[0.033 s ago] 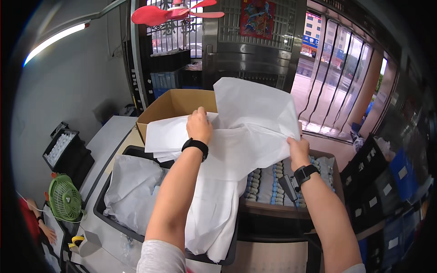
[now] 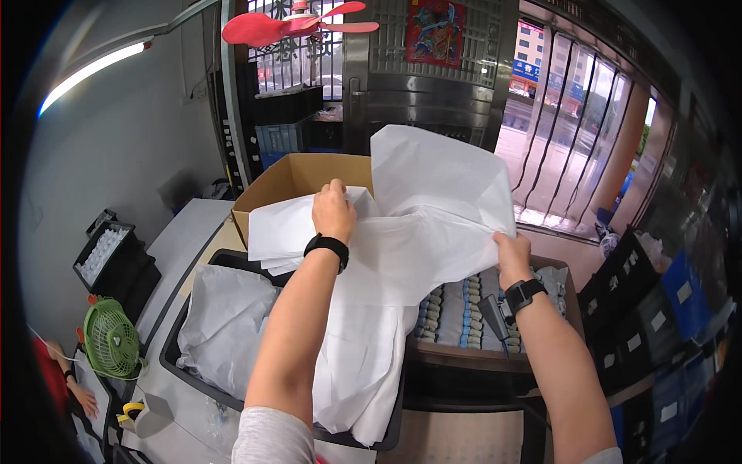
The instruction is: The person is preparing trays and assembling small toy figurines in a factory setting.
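Observation:
A large, thin white sheet (image 2: pixel 448 182) stands up in front of me and drapes down over the black tray (image 2: pixel 174 359). My right hand (image 2: pixel 512 259) pinches its right edge. My left hand (image 2: pixel 334 213) is curled at the sheet's left part, over folded white layers (image 2: pixel 278 228); its fingertips are partly hidden. Behind these layers is an open cardboard box (image 2: pixel 309 174). A crumpled whitish plastic bag (image 2: pixel 224 309) lies in the tray's left half. To the right, a brown box (image 2: pixel 471 356) holds rows of small pale and blue pieces (image 2: pixel 468 317).
A green fan (image 2: pixel 110 338) and yellow tape roll (image 2: pixel 131 410) stand at the left. Another person's hand (image 2: pixel 83 398) rests near the fan. A pink ceiling fan (image 2: pixel 297 23) hangs ahead. Stacked crates (image 2: pixel 618 332) line the right. A dark handheld device (image 2: pixel 495 317) hangs near my right wrist.
My right hand has shifted slightly right and my left hand slightly left. The raised part of the sheet has moved a little right and up.

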`<state>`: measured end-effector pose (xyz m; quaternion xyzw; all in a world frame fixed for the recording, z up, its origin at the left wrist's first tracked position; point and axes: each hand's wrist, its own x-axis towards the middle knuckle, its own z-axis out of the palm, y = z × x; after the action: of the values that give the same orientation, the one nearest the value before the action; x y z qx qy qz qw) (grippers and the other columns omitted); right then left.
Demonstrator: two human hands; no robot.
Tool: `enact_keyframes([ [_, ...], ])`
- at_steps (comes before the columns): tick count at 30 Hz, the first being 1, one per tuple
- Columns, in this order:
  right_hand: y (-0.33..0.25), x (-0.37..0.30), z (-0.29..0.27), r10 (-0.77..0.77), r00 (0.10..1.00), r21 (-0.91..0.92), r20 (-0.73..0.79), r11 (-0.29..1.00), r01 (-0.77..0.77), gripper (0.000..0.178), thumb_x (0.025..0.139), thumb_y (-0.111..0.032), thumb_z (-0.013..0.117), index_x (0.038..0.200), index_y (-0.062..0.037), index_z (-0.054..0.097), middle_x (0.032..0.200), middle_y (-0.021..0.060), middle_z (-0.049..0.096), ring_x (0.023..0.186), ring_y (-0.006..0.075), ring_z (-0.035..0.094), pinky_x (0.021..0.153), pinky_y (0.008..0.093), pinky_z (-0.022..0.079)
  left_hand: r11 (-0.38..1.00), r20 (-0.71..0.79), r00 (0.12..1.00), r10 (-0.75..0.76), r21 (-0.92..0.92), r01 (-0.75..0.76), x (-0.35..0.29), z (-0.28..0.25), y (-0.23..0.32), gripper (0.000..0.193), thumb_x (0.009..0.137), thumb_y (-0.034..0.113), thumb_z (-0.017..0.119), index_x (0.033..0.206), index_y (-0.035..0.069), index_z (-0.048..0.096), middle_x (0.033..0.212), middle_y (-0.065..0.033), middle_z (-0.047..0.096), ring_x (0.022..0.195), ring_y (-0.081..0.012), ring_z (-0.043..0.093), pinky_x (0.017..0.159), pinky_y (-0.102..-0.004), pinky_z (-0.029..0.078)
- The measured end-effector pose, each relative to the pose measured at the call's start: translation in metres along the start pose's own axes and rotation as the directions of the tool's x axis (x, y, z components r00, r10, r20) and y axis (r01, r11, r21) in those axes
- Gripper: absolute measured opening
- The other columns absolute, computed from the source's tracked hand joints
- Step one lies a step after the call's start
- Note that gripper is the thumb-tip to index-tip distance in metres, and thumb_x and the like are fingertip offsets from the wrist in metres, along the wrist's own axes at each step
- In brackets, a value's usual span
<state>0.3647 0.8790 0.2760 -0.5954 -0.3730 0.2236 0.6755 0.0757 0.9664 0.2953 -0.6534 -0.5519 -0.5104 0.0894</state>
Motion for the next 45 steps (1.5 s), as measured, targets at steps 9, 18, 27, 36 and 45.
enact_keyframes([
  [9,-0.031,-0.031,-0.179,0.094,0.976,0.218,-0.196,0.975,-0.05,0.03,0.075,-0.01,0.057,0.099,0.0068,0.053,0.087,0.0106,0.059,0.075,0.0183,0.057,0.061,0.0299,0.044,0.98,-0.035,0.985,0.169,-0.099,-0.172,-0.044,0.012,-0.031,0.014,0.064,-0.003,0.054,0.076,0.003,0.051,0.078,-0.0128,0.051,0.079,-0.0317,0.049,0.07,-0.0387,0.041],
  [18,0.009,-0.223,-0.427,0.31,0.754,0.294,-0.579,0.942,-0.162,0.032,0.073,-0.009,0.055,0.103,0.0022,0.053,0.092,0.0096,0.058,0.082,0.0214,0.058,0.066,0.0334,0.048,0.977,0.348,0.937,0.016,0.193,-0.089,-0.098,0.031,-0.029,0.023,0.061,0.0,0.058,0.083,0.006,0.056,0.09,-0.0137,0.05,0.085,-0.0331,0.049,0.074,-0.0396,0.043],
  [27,0.033,-0.365,-0.459,0.451,0.696,0.533,-0.559,0.838,-0.115,0.026,0.076,-0.006,0.051,0.099,0.0043,0.053,0.092,0.0095,0.058,0.077,0.0213,0.059,0.067,0.0297,0.048,0.872,0.814,0.41,0.411,-0.482,0.085,-0.183,-0.003,0.183,0.052,0.072,0.029,0.066,0.111,-0.002,0.052,0.106,-0.019,0.056,0.097,-0.0288,0.055,0.084,-0.0336,0.042],
  [36,-0.02,-0.341,-0.422,-0.4,0.912,-0.7,-0.088,0.676,0.229,0.023,0.076,-0.012,0.058,0.093,0.0018,0.052,0.078,0.0154,0.059,0.063,0.0288,0.058,0.053,0.0327,0.045,0.453,0.747,0.092,0.658,-0.49,0.744,-0.316,-0.088,0.335,0.05,0.083,0.034,0.057,0.115,-0.004,0.048,0.111,-0.0105,0.055,0.103,-0.0178,0.05,0.089,-0.0279,0.038],
  [45,-0.007,-0.364,-0.416,-0.234,0.844,-0.559,0.482,0.66,0.502,0.041,0.067,-0.011,0.059,0.106,-0.0033,0.05,0.08,0.0129,0.058,0.064,0.0324,0.058,0.054,0.0392,0.048,0.31,0.797,0.211,0.565,-0.442,0.841,-0.364,-0.144,0.396,0.078,0.076,0.025,0.067,0.132,-0.003,0.019,0.12,-0.0118,0.042,0.11,-0.0168,0.041,0.093,-0.0294,0.034],
])
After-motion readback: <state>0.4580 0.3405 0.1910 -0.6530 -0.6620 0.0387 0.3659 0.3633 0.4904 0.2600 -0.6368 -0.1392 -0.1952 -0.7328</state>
